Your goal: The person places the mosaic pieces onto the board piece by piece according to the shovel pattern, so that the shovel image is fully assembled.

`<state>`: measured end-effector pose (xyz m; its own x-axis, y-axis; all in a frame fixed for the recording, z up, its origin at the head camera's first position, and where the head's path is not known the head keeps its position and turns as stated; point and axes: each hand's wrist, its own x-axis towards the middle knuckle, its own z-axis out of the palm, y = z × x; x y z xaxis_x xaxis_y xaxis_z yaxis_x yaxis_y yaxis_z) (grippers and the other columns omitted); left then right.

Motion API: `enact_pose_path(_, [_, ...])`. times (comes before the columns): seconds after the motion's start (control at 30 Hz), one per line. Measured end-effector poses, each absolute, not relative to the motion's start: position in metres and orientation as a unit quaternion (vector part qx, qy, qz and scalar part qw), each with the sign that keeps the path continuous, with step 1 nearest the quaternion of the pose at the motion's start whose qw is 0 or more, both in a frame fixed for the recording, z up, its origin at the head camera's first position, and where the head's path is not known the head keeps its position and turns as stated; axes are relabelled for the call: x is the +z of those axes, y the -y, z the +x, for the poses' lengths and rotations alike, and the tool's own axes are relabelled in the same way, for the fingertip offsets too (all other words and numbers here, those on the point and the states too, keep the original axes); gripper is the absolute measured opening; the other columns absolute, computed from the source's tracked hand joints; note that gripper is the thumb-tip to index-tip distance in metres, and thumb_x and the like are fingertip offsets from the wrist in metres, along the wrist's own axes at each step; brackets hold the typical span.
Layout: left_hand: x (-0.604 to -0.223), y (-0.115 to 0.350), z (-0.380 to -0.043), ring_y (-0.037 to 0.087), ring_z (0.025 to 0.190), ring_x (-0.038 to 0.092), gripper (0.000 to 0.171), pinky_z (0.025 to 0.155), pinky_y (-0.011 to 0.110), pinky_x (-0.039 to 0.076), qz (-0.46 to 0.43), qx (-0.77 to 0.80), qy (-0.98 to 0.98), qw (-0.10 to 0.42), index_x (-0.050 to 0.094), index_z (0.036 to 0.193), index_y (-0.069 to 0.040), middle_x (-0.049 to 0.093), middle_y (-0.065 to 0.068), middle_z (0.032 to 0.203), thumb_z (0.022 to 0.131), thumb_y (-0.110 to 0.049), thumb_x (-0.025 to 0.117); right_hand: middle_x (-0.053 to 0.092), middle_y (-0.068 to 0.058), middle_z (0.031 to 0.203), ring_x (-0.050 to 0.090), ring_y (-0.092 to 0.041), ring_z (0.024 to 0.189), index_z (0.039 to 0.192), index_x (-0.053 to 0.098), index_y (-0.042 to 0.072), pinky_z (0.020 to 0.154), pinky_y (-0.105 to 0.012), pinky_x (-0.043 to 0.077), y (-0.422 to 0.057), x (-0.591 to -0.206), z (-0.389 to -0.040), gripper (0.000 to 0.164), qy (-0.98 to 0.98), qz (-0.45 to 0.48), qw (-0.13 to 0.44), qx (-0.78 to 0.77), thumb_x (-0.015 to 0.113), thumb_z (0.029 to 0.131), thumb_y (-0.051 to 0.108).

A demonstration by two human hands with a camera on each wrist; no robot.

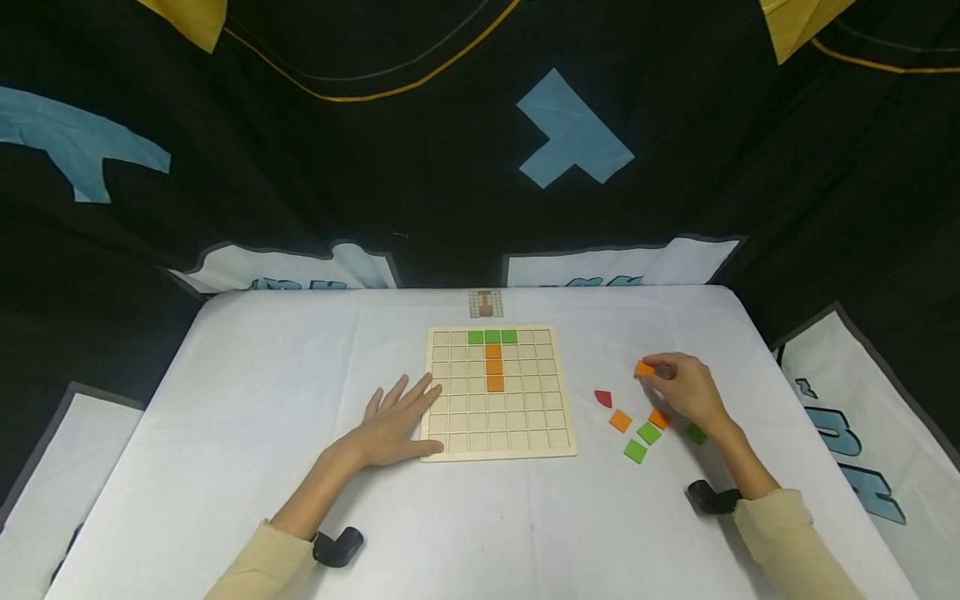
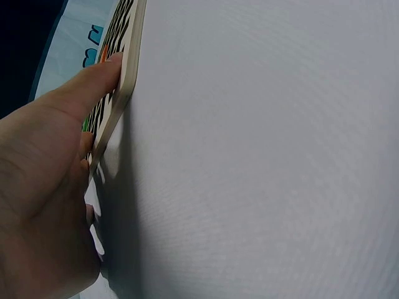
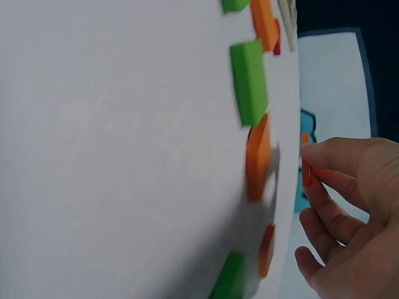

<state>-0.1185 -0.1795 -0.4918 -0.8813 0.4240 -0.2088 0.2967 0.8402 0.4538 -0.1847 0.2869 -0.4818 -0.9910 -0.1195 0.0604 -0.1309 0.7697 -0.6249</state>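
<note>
A pale wooden grid board (image 1: 525, 425) lies on the white table. Three green tiles (image 1: 492, 337) form a row in its top line, and three orange tiles (image 1: 494, 367) run down below the middle one. My left hand (image 1: 390, 429) rests at the board's left edge with fingers spread; in the left wrist view the thumb (image 2: 93, 84) touches its rim. To the right of the board, my right hand (image 1: 686, 387) pinches an orange tile (image 1: 643, 368) between thumb and fingers. That tile (image 3: 306, 159) appears edge-on, raised off the table, in the right wrist view.
Loose tiles lie around the right hand: a red piece (image 1: 603, 398) with a curved edge, an orange tile (image 1: 620, 420), another orange tile (image 1: 659, 418), and green tiles (image 1: 635, 451). Behind the board is a small picture card (image 1: 486, 304). A dark curtain (image 1: 360, 183) hangs beyond the table.
</note>
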Motion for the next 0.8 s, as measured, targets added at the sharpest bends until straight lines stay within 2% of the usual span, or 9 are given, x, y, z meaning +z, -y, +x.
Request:
enact_pose_path(0.13, [-0.491,0.179,-0.118,0.044,0.149,0.003,0.091,0.111,0.070,0.001,0.190,0.210,-0.947,0.154,0.029,0.158,-0.009,0.015,0.015,0.165,0.089,-0.058,0.065,0.062,-0.027,0.125,0.053,-0.044,0.120,0.119,0.069,-0.006,0.098,-0.061,0.043,-0.276,-0.476,-0.184,0.029,0.934,0.067,-0.008,0.351,0.070,0.092,0.004])
enact_pose_path(0.2, [-0.490,0.180,-0.118,0.044,0.149,0.003,0.091,0.111,0.070,0.001,0.191,0.211,-0.946,0.155,0.029,0.158,-0.009,0.015,0.015,0.165,0.089,-0.057,0.065,0.062,-0.026,0.126,0.050,-0.044,0.123,0.119,0.069,-0.004,0.100,-0.064,0.040,-0.270,-0.473,-0.184,0.029,0.931,0.069,-0.013,0.357,0.069,0.092,0.006])
enact_pose_path(0.8, [-0.491,0.180,-0.118,0.045,0.149,0.003,0.092,0.111,0.071,0.000,0.192,0.222,-0.944,0.150,0.030,0.157,-0.008,0.016,0.016,0.164,0.089,-0.058,0.065,0.069,-0.012,0.120,0.057,-0.033,0.119,0.115,0.074,0.003,0.101,-0.052,0.042,-0.204,-0.465,-0.187,0.027,0.914,0.134,-0.022,0.382,0.072,0.088,0.007])
